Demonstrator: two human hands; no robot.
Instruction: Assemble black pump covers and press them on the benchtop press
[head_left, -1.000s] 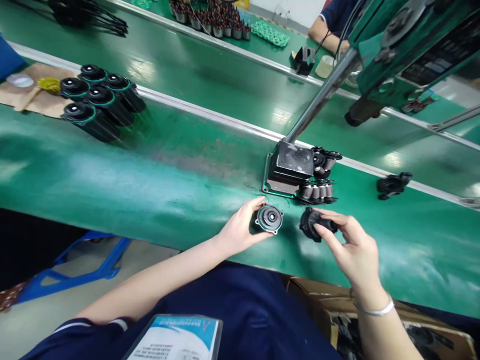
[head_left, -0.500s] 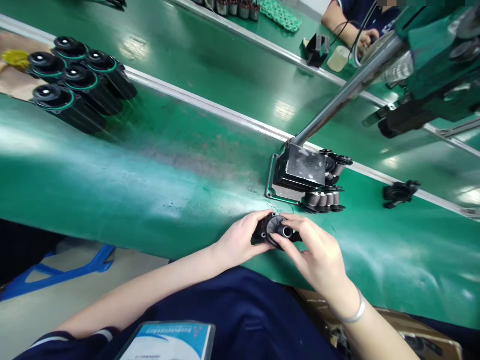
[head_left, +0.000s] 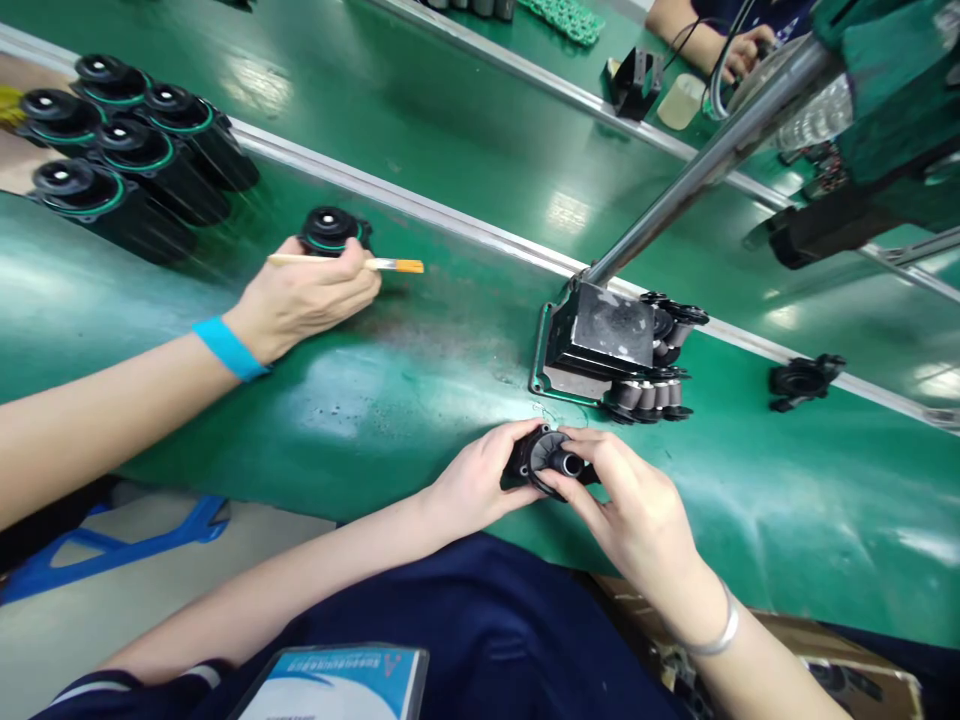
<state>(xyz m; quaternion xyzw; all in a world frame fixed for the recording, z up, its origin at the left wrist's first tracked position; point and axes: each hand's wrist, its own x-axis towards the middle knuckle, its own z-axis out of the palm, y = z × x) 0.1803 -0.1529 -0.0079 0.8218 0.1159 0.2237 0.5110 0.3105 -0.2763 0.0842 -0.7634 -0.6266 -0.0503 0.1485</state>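
Note:
Near the bench's front edge, my left hand (head_left: 487,468) is closed around the side of a black plastic pump housing (head_left: 546,452) with a short round pipe stub. Thumb and fingers of my right hand (head_left: 634,495) grip the same housing beside the stub, partly covering it. The stub's open end faces up toward me and to the right. Just beyond my hands stands a dark metal block fixture (head_left: 606,328) on a green-edged plate. Small grey-and-black rotor-like parts (head_left: 649,398) lie in rows against its right side.
At left, a co-worker's hand (head_left: 304,300) holds a brush (head_left: 397,265) and a black cylindrical unit (head_left: 330,228). Several similar black units (head_left: 135,150) stand behind it. A slanted metal post (head_left: 697,165) rises from the fixture. A black part (head_left: 806,380) lies at right.
A co-worker's hand with a brush and a black unit has come in from the left. My hands keep their grip on the housing, almost unmoved. The view has shifted slightly.

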